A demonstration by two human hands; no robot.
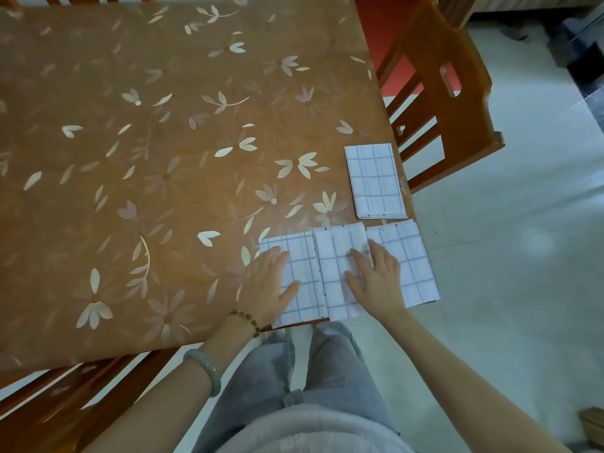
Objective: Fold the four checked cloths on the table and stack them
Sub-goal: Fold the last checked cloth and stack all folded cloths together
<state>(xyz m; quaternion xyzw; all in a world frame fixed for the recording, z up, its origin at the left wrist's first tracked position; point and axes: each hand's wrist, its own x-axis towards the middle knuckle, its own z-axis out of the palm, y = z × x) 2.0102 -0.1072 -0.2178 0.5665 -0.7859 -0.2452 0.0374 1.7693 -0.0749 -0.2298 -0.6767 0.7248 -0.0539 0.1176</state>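
On the checked cloth (333,266), left hand (271,282) and right hand (379,282) press flat (fingers (276,256) straight).

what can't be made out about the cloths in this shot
Head view only.
- Folded pile: how many cloths it holds; its layers are too thin to count.
- Cloth at the near edge: whether one piece or several; the left hand and right hand lie flat over its folds.
- Table: its left side is cut off by the frame edge.
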